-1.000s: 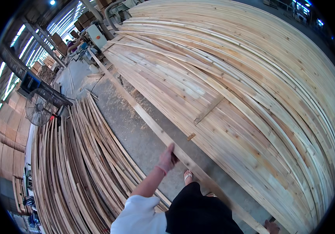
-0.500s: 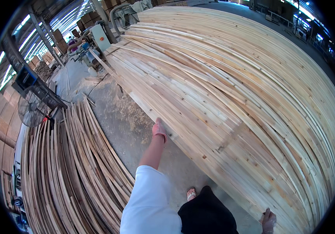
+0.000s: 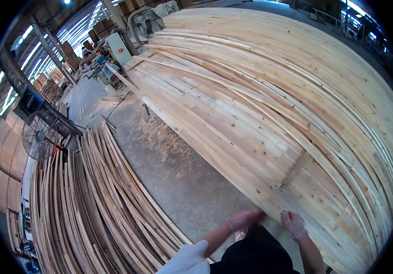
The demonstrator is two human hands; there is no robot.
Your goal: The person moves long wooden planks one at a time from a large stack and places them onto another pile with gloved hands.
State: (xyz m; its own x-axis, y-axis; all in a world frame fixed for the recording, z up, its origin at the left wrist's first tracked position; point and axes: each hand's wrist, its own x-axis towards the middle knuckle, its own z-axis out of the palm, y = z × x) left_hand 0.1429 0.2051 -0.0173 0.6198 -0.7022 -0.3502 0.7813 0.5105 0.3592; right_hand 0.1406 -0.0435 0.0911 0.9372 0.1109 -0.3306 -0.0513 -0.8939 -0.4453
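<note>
At the lower centre of the frame, both gloved hands are being pressed onto the near edge of the big spread of pale wooden boards [image 3: 269, 114]. The left hand [image 3: 245, 219] is blurred, so whether its fingers are apart or curled on a board cannot be told; the right hand [image 3: 293, 223] is being laid flat, fingers together, clamped on nothing. Judging by this, the sorting is being only begun here: the spread is filling the whole right half, while a lower stack of thin strips [image 3: 91, 205] is lying at lower left. Between them, a sawdust-strewn concrete floor [image 3: 178, 169] is being left as a narrow lane. A standing fan [image 3: 40, 135] at the left and a saw machine [image 3: 116, 48] at upper left are being kept well apart from the hands.
</note>
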